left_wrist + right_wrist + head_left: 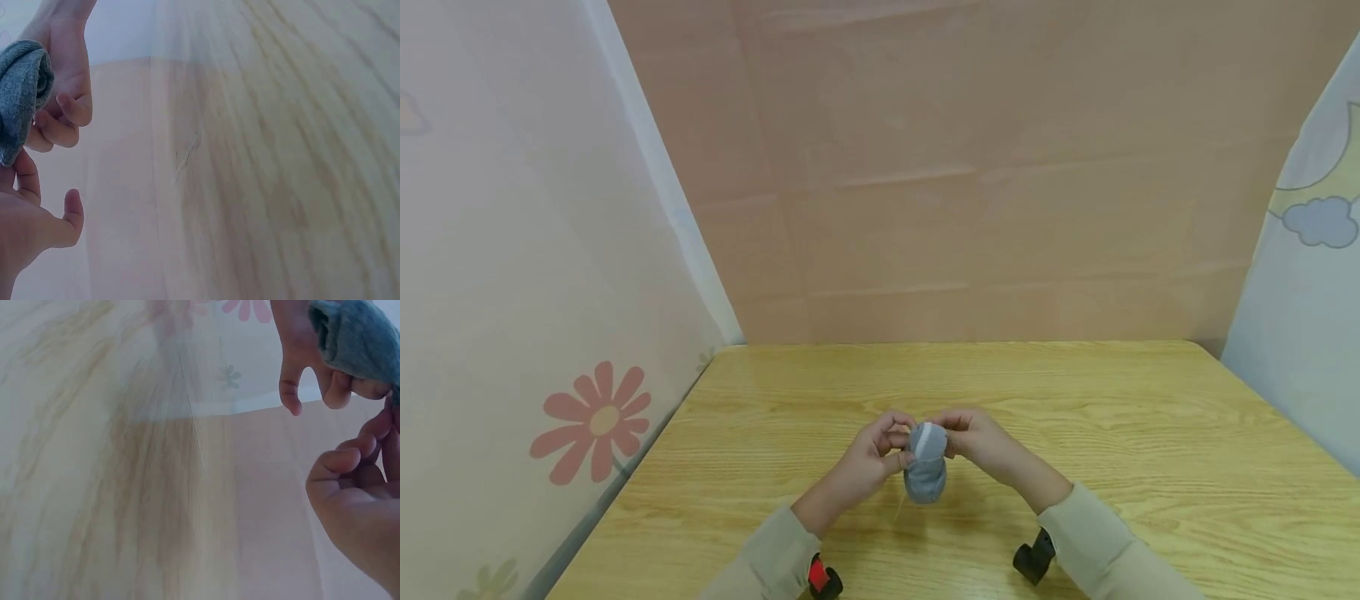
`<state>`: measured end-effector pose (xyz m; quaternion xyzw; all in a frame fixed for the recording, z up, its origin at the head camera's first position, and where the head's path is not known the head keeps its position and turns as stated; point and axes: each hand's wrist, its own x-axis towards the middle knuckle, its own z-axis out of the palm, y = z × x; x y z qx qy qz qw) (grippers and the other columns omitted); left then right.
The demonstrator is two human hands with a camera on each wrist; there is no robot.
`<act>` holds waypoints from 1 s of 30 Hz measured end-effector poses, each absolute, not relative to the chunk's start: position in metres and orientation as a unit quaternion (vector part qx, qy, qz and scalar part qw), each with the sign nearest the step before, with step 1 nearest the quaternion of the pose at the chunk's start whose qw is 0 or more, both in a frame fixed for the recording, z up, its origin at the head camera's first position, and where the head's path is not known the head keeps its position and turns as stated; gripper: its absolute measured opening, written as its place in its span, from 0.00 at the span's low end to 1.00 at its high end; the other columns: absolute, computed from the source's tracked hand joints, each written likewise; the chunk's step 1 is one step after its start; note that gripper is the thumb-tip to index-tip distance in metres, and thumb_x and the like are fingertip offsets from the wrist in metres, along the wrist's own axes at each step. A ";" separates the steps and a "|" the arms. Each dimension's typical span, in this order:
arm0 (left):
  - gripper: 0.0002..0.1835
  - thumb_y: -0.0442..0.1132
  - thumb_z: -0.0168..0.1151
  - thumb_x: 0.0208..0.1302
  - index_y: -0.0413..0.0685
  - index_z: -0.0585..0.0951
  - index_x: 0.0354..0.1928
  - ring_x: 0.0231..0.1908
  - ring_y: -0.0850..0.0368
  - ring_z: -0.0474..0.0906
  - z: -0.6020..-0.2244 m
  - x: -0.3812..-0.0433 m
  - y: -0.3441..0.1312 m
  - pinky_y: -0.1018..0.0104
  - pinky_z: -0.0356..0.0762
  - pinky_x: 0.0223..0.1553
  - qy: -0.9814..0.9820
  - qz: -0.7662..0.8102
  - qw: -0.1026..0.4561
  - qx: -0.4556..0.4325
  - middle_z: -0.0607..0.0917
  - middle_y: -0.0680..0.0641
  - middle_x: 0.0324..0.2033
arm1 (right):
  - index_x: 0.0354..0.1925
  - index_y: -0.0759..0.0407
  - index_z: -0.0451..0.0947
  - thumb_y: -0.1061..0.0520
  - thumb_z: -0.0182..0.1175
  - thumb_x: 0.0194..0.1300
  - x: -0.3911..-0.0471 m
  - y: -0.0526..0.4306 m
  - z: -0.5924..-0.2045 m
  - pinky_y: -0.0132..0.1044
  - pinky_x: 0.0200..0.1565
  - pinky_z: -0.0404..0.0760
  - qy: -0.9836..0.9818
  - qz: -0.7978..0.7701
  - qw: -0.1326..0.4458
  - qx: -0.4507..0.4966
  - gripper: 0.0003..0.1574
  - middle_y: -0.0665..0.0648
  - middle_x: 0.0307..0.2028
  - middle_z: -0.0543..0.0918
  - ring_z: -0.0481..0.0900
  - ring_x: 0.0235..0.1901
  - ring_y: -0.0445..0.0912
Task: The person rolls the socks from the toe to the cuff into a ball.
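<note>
A small grey bundle of rolled fabric with a white stripe (927, 471), which looks like a rolled sock, is held up over the table between both hands. My left hand (868, 457) pinches its left side with thumb and fingers, and my right hand (983, 446) grips its upper right edge. In the left wrist view the fabric roll (22, 94) shows a coiled end beside the fingers. From the right wrist view the fabric roll (359, 340) has an open folded end, and its lower tip runs between the right fingers, partly hidden.
The wood-grain table (1097, 417) stretches out around the hands. A plain brownish-pink sheet (970, 183) hangs behind it. A flower-printed sheet (512, 250) borders the left, and a cloud-printed sheet (1300, 317) the right. Dark wrist devices (1033, 560) sit under the sleeves.
</note>
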<state>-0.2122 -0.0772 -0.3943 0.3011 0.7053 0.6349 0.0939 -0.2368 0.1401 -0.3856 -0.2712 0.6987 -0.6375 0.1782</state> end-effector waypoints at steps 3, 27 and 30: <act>0.23 0.25 0.54 0.66 0.36 0.67 0.64 0.44 0.62 0.74 -0.393 -0.211 -0.078 0.67 0.75 0.46 0.703 0.630 0.110 0.311 0.79 0.29 0.47 | 0.40 0.49 0.83 0.61 0.50 0.72 -0.240 0.141 -0.388 0.33 0.40 0.75 0.636 -0.667 0.249 -0.297 0.15 0.44 0.36 0.81 0.75 0.34 0.38; 0.18 0.30 0.52 0.70 0.36 0.70 0.60 0.51 0.57 0.73 -0.393 -0.209 -0.075 0.64 0.71 0.54 0.714 0.596 0.133 0.343 0.76 0.34 0.53 | 0.38 0.50 0.79 0.56 0.51 0.72 -0.231 0.153 -0.377 0.33 0.37 0.68 0.658 -0.659 0.280 -0.233 0.09 0.45 0.34 0.79 0.72 0.32 0.38; 0.17 0.29 0.52 0.70 0.36 0.69 0.59 0.52 0.55 0.73 -0.396 -0.211 -0.075 0.59 0.72 0.56 0.719 0.612 0.110 0.309 0.76 0.35 0.54 | 0.36 0.52 0.78 0.53 0.51 0.72 -0.225 0.152 -0.372 0.33 0.36 0.68 0.693 -0.655 0.237 -0.186 0.10 0.46 0.32 0.76 0.69 0.29 0.39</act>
